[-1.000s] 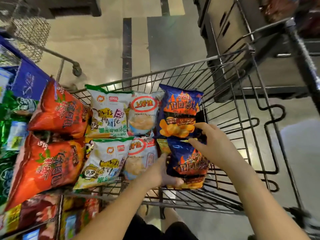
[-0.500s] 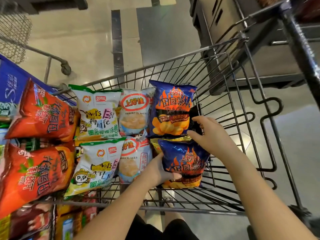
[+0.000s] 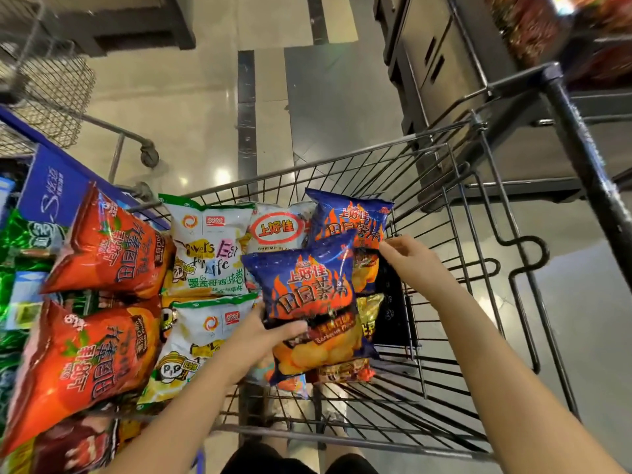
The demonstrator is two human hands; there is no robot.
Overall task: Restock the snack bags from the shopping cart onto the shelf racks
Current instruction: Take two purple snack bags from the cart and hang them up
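My left hand point(image 3: 263, 340) grips a blue barbecue chip bag point(image 3: 307, 295) by its left side and holds it raised above the wire shopping cart point(image 3: 342, 163). A second blue chip bag point(image 3: 349, 217) leans at the far end of the cart. My right hand point(image 3: 413, 261) has its fingertips at that bag's right edge, fingers loosely curled. Two white snack bags point(image 3: 205, 248) and a shrimp flakes bag point(image 3: 277, 230) lie in the cart to the left. A gold bag point(image 3: 371, 313) shows under the raised one.
Two red chip bags point(image 3: 109, 248) hang at the left by a rack with a blue sign point(image 3: 48, 193). Another wire cart point(image 3: 51, 83) stands at the top left. A dark shelf unit point(image 3: 427, 63) and a black post point(image 3: 588, 155) are on the right.
My left hand has lifted the near blue bag up and leftward out of the cart. My right hand has come off that bag and now stays by the far blue bag.
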